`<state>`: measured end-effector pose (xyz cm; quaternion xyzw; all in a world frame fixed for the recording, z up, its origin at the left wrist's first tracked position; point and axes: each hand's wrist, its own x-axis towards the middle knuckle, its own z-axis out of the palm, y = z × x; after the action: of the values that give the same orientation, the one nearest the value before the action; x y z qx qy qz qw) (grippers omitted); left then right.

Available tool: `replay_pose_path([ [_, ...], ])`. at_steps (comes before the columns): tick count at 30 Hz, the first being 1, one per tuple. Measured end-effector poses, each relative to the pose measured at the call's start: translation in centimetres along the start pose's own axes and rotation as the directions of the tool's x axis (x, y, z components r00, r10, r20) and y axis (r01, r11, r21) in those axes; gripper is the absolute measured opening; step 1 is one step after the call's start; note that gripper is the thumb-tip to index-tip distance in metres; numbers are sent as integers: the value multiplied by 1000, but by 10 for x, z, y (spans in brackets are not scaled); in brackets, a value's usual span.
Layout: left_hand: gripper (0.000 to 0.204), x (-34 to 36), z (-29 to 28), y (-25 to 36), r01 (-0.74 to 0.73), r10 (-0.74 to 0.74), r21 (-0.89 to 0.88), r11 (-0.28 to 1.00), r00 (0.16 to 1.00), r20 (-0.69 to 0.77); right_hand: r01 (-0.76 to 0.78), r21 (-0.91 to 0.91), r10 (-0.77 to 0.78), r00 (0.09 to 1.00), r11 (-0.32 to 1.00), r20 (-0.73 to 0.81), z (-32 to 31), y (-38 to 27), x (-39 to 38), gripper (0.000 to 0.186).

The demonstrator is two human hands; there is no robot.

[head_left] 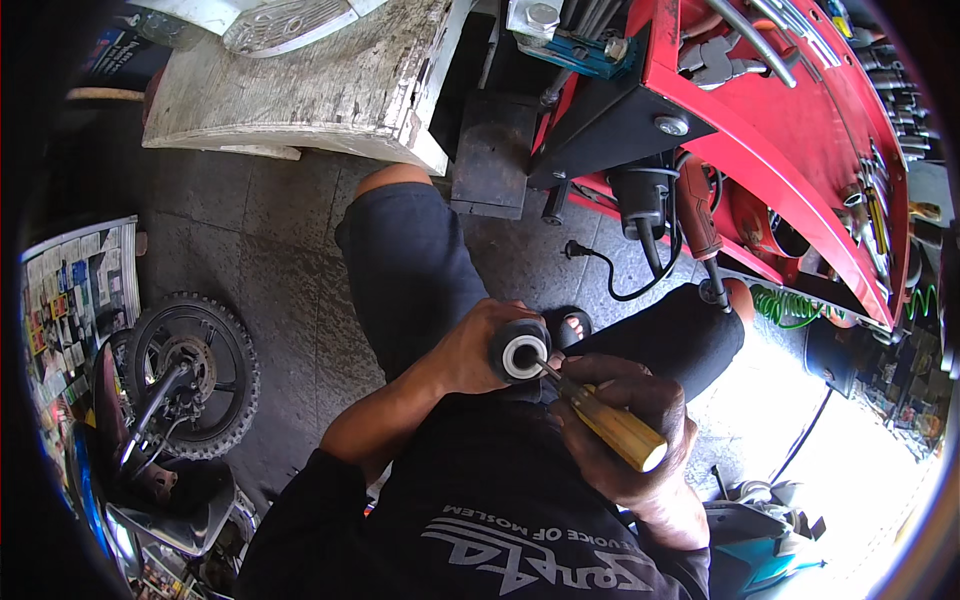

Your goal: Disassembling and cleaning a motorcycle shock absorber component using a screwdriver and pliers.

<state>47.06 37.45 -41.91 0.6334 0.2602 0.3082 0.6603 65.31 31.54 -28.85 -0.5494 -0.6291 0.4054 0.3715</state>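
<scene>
My left hand (472, 345) is wrapped round a black tube-shaped part (519, 332), held between my knees with its open end facing up at me. A pale metal ring (509, 356) lines the mouth of this part, and the hole inside is dark. In my closed right hand (652, 398) is a screwdriver (622, 430) with a yellowish handle, tilted across the fingers. Its thin shaft reaches the right side of the ring; whether the tip goes inside or only touches the edge, I cannot tell.
Ahead on the left stands a worn wooden bench (290, 95). A red tool cart (790, 150) with pliers and other tools rises on the right, a corded power tool (697, 205) hanging from it. A plug (577, 250) dangles below. A motorcycle wheel (195, 375) is at left.
</scene>
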Motion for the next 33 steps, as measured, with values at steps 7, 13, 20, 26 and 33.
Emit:
replay_pose_path([
  [7, 21, 1, 2, 1, -7, 7, 4, 1000, 1000, -11, 71, -46, -70, 997, 996, 15, -2, 1, 1, 49],
  [13, 20, -1, 2, -3, -27, 27, 19, 999, 1000, -10, 48, -49, -48, 999, 998, 0, -3, 1, -1, 49],
  [20, 23, 1, 2, -1, -21, 22, 60, 998, 1000, -21, 21, -14, -22, 998, 1000, -61, 2, 4, -4, 48],
  [26, 25, 2, 2, 0, -10, 12, 63, 998, 1000, -22, 31, 34, -29, 998, 999, -55, 3, 6, -8, 48],
  [33, 18, -1, 4, 2, 102, -102, 11, 995, 995, 1, 59, 37, -57, 997, 998, -44, 3, 6, -11, 48],
])
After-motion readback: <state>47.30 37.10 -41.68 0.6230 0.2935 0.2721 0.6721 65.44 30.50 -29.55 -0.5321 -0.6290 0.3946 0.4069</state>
